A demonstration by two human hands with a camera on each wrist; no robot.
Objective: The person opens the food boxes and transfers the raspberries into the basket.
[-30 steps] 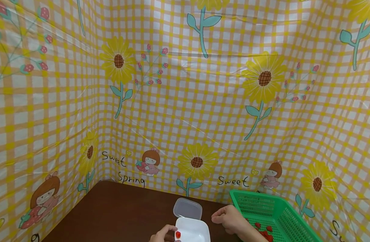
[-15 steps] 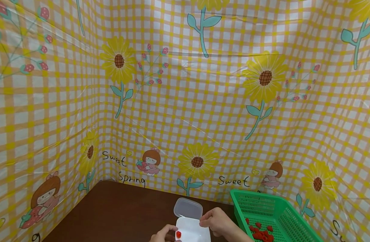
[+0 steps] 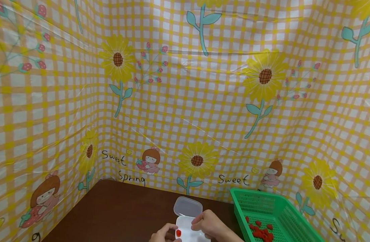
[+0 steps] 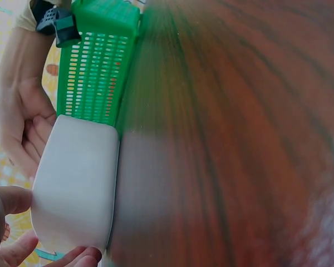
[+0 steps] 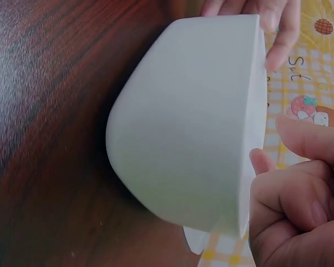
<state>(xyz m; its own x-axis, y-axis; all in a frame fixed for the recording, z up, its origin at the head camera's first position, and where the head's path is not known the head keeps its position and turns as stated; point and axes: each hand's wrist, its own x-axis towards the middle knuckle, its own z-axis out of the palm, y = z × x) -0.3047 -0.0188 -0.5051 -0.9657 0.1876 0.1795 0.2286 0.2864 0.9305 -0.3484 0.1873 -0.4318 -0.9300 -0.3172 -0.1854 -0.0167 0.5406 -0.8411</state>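
Note:
A white plastic container (image 3: 186, 222) stands on the dark table with one small red raspberry-like berry (image 3: 178, 233) inside at its left. My left hand (image 3: 163, 234) grips the container's left side, thumb and fingers spread around it in the left wrist view. Over the container's opening reaches my right hand (image 3: 213, 225), its fingers curled and fingertips pointing down inside the rim. In the right wrist view the container wall (image 5: 183, 122) hides part of those fingers (image 5: 292, 194), and I cannot tell whether they pinch anything.
Just behind the container lies a clear plastic lid (image 3: 188, 206). A green mesh basket (image 3: 281, 215) stands to the right, with several red berries (image 3: 260, 233) on its floor. Checked, flower-printed cloth (image 3: 173, 117) walls off the table's back and sides.
My right hand has moved left from beside the basket to over the container. My left hand keeps its hold, and the berry in the container has stayed in place.

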